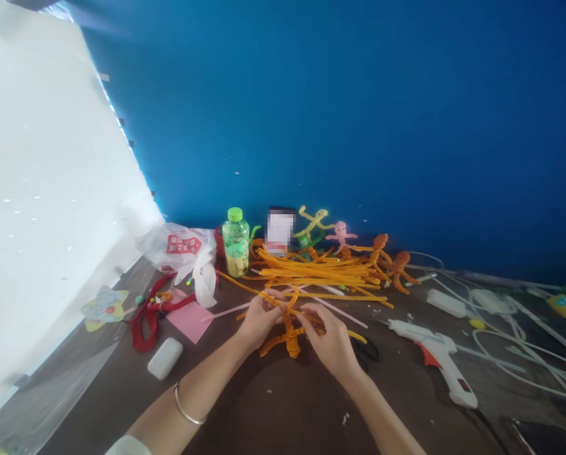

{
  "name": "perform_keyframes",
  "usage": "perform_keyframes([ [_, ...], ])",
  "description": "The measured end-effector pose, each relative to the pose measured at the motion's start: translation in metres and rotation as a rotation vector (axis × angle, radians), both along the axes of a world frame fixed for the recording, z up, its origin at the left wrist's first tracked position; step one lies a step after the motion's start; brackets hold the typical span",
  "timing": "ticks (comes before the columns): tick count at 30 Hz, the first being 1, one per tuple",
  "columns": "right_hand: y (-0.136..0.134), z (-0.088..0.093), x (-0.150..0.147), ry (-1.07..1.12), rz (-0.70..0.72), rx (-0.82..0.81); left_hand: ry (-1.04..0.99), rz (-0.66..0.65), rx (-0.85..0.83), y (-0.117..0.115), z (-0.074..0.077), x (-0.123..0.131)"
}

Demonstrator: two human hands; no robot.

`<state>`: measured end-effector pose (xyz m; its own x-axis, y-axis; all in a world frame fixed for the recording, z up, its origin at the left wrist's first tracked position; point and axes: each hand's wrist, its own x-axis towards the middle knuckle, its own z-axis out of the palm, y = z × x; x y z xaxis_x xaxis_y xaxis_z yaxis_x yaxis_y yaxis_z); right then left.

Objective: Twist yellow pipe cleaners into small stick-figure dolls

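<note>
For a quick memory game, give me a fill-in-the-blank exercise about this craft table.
The left hand and right hand hold a ____ pipe cleaner figure.
Around the left forearm sits a metal ____.
The plastic bottle has a ____ cap.
The hot glue gun lies to the ____ of the hands.

Missing words: orange, bangle, green, right.

Head-worn camera looks down at the hands (261, 319).

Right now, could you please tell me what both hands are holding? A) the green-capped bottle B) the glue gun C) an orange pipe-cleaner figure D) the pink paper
C: the left hand and right hand both grip the orange pipe-cleaner figure at its twisted strands.
</note>
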<state>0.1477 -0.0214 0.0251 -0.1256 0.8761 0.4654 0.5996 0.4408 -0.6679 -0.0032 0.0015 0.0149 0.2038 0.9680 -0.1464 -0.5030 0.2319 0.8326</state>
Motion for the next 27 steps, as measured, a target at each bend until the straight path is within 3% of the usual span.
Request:
perform_keyframes([
  [5, 0.007, 0.022, 0.012, 0.129, 0.143, -0.4, -0.089, -0.099, -0.011, 0.001, 0.003, 0.0],
  [9, 0.012, 0.035, 0.022, 0.124, 0.235, -0.546, -0.194, -0.239, -0.022, -0.001, 0.007, -0.003],
  [15, 0.019, 0.032, 0.021, 0.136, 0.312, -0.614, -0.227, -0.331, -0.051, -0.004, 0.005, -0.004],
  [21, 0.019, 0.027, 0.016, 0.138, 0.294, -0.538, -0.233, -0.369, -0.052, -0.003, -0.002, -0.004],
  [27, 0.012, 0.016, 0.019, 0.306, 0.177, -0.436, -0.221, -0.278, -0.022, -0.001, -0.005, -0.004],
])
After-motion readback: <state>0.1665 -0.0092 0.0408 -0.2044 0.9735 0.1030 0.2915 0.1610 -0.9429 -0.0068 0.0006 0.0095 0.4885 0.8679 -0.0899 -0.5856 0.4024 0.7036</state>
